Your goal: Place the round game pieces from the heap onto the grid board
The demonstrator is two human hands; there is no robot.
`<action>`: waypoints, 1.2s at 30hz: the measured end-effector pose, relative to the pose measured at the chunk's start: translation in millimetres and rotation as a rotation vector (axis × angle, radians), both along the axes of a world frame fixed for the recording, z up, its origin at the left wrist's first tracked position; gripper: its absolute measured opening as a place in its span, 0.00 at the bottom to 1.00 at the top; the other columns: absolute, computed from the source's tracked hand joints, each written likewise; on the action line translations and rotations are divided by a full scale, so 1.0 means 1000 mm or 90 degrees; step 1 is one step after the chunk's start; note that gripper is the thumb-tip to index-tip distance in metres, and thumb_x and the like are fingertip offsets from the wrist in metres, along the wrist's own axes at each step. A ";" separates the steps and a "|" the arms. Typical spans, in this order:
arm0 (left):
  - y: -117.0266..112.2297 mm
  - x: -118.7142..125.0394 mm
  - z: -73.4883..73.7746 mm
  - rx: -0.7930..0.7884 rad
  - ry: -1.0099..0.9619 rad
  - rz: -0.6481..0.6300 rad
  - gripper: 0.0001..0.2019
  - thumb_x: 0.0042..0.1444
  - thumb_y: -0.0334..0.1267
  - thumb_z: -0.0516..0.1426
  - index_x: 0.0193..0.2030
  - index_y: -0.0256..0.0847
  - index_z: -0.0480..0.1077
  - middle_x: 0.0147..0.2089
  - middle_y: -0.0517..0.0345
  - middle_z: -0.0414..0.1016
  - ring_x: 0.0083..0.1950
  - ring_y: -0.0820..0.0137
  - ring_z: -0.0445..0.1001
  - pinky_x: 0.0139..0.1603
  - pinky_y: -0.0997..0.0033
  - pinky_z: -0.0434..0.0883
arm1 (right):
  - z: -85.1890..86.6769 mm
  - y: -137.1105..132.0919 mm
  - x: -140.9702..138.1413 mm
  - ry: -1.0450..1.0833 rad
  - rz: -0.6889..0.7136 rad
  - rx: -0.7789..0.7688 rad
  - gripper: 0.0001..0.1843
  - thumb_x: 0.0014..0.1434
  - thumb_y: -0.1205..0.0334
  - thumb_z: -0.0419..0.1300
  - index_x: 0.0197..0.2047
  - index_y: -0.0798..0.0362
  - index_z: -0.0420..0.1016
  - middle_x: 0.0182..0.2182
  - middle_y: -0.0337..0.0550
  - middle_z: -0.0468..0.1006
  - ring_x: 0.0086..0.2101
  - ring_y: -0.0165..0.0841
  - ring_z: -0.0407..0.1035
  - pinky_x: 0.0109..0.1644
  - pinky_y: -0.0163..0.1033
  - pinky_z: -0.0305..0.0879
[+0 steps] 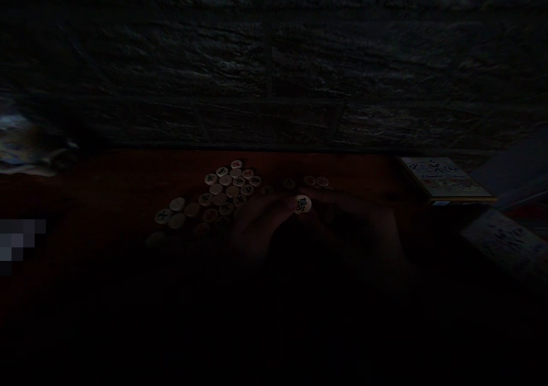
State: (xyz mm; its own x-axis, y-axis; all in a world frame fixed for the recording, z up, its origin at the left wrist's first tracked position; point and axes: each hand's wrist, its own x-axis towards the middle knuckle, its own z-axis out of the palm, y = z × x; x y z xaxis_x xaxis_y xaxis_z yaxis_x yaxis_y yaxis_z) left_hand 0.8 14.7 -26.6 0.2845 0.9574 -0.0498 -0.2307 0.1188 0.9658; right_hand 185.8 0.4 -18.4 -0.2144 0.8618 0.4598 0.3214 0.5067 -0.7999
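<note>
Game piece, just one, sits marked face up in the fingers of the left hand, which grip it with the thumb on its left edge; from my remote view the right hand curves in close opposite, too dark for me to tell whether its fingers grip too. On the counter I count four loose pieces beyond the hands, over twenty in the left cluster
</note>
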 end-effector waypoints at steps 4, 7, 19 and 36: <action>0.002 -0.005 -0.002 -0.059 -0.005 0.018 0.16 0.59 0.53 0.67 0.39 0.41 0.84 0.40 0.52 0.87 0.42 0.60 0.85 0.40 0.66 0.77 | 0.003 -0.003 -0.001 -0.026 0.000 -0.009 0.19 0.66 0.64 0.66 0.59 0.50 0.83 0.28 0.34 0.82 0.26 0.26 0.72 0.31 0.30 0.71; 0.000 -0.007 0.002 -0.067 0.025 0.022 0.17 0.58 0.53 0.68 0.41 0.40 0.83 0.42 0.52 0.86 0.42 0.60 0.84 0.38 0.67 0.75 | 0.003 -0.004 -0.002 -0.033 0.002 -0.018 0.21 0.67 0.63 0.66 0.62 0.48 0.81 0.29 0.33 0.82 0.24 0.24 0.69 0.30 0.29 0.68; -0.002 -0.001 0.008 0.065 0.114 0.021 0.13 0.63 0.48 0.61 0.37 0.40 0.80 0.35 0.57 0.81 0.38 0.65 0.78 0.41 0.68 0.71 | -0.005 -0.001 0.000 0.008 0.004 -0.001 0.22 0.63 0.67 0.71 0.60 0.49 0.82 0.30 0.32 0.81 0.30 0.26 0.75 0.38 0.32 0.73; 0.000 0.000 0.016 0.103 0.118 -0.003 0.13 0.67 0.45 0.61 0.37 0.41 0.82 0.33 0.57 0.83 0.35 0.67 0.80 0.36 0.71 0.73 | -0.002 0.004 0.002 -0.144 -0.054 0.175 0.22 0.66 0.68 0.66 0.62 0.48 0.81 0.50 0.48 0.84 0.52 0.39 0.79 0.56 0.43 0.78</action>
State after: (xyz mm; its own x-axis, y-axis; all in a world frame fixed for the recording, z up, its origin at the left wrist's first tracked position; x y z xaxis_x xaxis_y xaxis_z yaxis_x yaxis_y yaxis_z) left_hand 1.2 14.6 -10.8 0.2893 0.9558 0.0528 -0.0478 -0.0406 0.9980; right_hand 187.9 4.7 -20.5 -0.2698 0.7317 0.6260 0.5250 0.6567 -0.5413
